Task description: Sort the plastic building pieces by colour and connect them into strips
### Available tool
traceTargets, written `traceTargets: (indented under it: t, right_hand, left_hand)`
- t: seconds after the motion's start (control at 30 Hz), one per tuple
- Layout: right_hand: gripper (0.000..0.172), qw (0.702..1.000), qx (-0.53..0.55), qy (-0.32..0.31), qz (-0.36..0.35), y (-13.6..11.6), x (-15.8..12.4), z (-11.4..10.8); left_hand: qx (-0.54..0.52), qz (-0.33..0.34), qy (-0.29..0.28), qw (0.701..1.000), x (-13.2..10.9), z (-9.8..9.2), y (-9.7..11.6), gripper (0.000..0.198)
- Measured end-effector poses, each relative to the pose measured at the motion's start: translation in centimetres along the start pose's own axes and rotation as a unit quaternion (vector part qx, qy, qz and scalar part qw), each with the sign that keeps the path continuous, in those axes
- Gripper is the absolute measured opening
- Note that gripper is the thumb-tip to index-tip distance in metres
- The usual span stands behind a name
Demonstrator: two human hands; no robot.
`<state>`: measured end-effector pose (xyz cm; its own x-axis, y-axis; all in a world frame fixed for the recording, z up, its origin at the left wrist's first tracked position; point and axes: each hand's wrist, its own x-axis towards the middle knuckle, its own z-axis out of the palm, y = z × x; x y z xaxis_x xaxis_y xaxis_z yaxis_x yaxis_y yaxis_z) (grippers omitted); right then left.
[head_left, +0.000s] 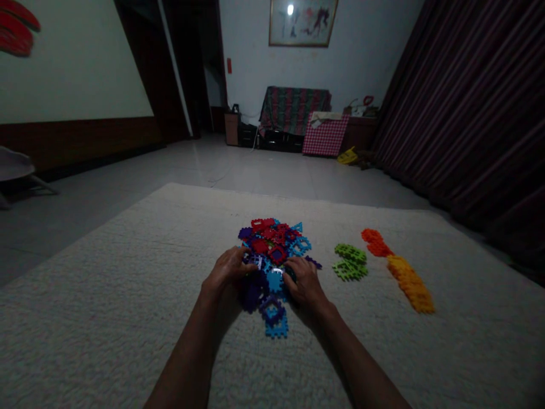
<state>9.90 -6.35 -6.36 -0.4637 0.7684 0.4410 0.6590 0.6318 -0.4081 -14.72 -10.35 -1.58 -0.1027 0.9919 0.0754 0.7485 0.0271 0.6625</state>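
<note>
From here I see the left hand (227, 267) curled, fingers down, on the left flank of the pile of red, blue and purple tiles (276, 241) in the middle of the rug (128, 284). The right hand (303, 281) is cupped over the pile's right flank, and in this dim light I cannot tell whether either hand pinches a tile. I judge the toothed edges the main risk, since lifting one tile could drag snagged neighbours along, and a careless right forearm could muddle the green tiles (349, 261), orange tiles (374, 242) and yellow tiles (411, 284) clustered toward the rug's right edge.
</note>
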Motion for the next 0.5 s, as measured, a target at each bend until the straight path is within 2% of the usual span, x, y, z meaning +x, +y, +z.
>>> traceTargets:
  t: [0.07, 0.17, 0.33, 0.5]
  right_hand:
    - [0.017, 1.000, 0.003, 0.005, 0.001, 0.0, -0.4, -0.3]
    - [0.008, 1.000, -0.001, 0.000, 0.002, 0.1, -0.8, -0.7]
    - [0.017, 0.999, -0.032, -0.004, 0.039, 0.2, -0.5, -0.6]
    - [0.021, 0.987, -0.105, -0.092, 0.081, -0.2, 0.9, -0.8]
  left_hand:
    - [0.035, 0.009, -0.015, 0.999, 0.0, 0.3, 0.3, 0.048]
    - [0.053, 0.013, -0.025, 0.998, 0.1, 0.7, 0.5, 0.048]
    - [0.040, 0.042, -0.030, 0.998, 0.7, 1.1, -0.6, 0.040]
    - [0.028, 0.044, -0.032, 0.998, 1.2, 1.7, -1.5, 0.049]
